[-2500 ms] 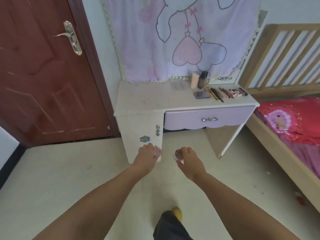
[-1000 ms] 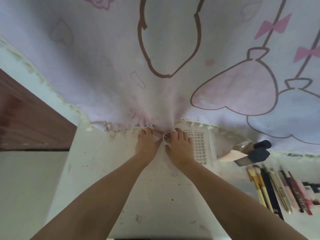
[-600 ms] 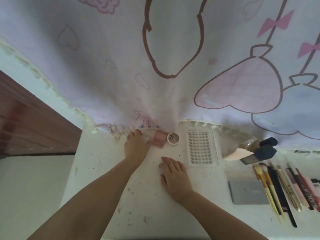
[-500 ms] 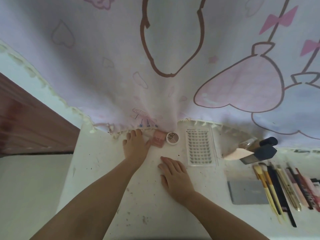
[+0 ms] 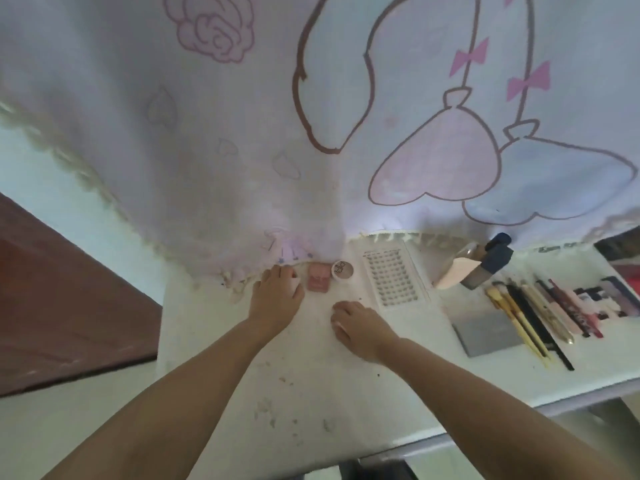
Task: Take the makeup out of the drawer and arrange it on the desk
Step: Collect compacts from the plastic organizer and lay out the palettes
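Note:
A pink square compact (image 5: pixel 319 277) and a round white jar (image 5: pixel 342 270) lie side by side at the back of the white desk (image 5: pixel 242 358), against the curtain hem. My left hand (image 5: pixel 277 294) lies palm down just left of the compact. Its fingertips reach the hem, and a small pale patch shows under its thumb side. My right hand (image 5: pixel 358 323) rests palm down on the desk in front of the jar, fingers loosely bent, holding nothing. The drawer is out of view.
To the right lie a clear lash tray (image 5: pixel 394 278), a tipped foundation bottle with a dark cap (image 5: pixel 485 265), a grey flat palette (image 5: pixel 486 329) and a row of brushes and pencils (image 5: pixel 540 317). A printed curtain (image 5: pixel 311 133) hangs over the desk's back edge. A brown door (image 5: pixel 69 289) is at left.
I walked up to the desk carrying the compact and the jar and set both down at the back. My right hand then drew back toward me; the left stays beside the compact.

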Motion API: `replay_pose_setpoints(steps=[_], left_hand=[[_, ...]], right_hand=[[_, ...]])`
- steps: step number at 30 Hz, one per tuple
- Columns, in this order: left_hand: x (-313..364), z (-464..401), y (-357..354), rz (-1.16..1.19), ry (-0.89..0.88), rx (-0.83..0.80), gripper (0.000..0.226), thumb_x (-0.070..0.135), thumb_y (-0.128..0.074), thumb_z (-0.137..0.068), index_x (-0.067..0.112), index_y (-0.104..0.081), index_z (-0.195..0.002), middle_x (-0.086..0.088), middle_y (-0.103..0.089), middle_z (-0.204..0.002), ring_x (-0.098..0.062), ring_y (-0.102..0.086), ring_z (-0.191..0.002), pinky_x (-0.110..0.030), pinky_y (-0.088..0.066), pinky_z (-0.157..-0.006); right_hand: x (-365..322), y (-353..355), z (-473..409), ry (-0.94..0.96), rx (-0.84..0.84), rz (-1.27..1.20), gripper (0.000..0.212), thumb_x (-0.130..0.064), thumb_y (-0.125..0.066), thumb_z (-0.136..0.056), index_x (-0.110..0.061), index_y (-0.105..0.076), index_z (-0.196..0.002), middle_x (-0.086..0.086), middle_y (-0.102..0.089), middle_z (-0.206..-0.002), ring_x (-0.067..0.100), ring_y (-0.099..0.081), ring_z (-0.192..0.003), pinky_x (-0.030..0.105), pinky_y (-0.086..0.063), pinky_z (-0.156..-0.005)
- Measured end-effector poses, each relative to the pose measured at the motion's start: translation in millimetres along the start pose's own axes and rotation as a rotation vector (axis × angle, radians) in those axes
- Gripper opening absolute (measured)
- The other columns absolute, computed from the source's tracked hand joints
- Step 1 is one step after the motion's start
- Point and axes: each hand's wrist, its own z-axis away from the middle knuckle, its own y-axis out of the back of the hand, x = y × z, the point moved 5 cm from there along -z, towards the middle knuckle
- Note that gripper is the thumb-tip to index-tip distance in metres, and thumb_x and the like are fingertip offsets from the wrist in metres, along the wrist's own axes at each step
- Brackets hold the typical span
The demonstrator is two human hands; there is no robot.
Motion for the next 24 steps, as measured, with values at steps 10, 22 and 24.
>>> replay_pose_setpoints(steps=[10, 22, 24], left_hand=[[108, 61, 9, -0.093, -0.648, -0.107, 0.033, 0.033, -0.047, -0.094, 0.013, -0.052, -0.120, -0.006, -0.052, -0.121, -0.024, -0.047, -0.114, -0.036, -0.038, -0.090], [270, 344, -92, -0.264, -1.415, -0.463, 0.037, 0.036, -0.040, -0.096, 0.013, -0.049, -0.124, -0.009, -0.053, -0.125, -0.028, -0.049, -0.115, -0.035, -0.039, -0.093], [270, 416, -112, -0.326, -1.531, -0.519, 0.038, 0.038, -0.039, -0.096, 0.014, -0.048, -0.124, -0.008, -0.052, -0.127, -0.027, -0.046, -0.118, -0.036, -0.039, -0.095]], right_hand=[[-1, 35, 138, -0.749, 0.425, 0.017, 0.039, -0.040, -0.031, -0.099, -0.022, -0.050, -0.127, 0.003, -0.051, -0.133, 0.024, -0.048, -0.119, 0.041, -0.037, -0.100], [-100, -131, 481, -1.593, 0.577, -0.236, 0.040, -0.038, -0.031, -0.099, -0.025, -0.039, -0.137, -0.001, -0.035, -0.147, 0.020, -0.028, -0.136, 0.045, -0.013, -0.115], [-144, -177, 532, -1.724, 0.585, -0.304, 0.040, -0.038, -0.030, -0.100, -0.025, -0.039, -0.136, -0.001, -0.035, -0.146, 0.020, -0.028, -0.136, 0.045, -0.013, -0.114]])
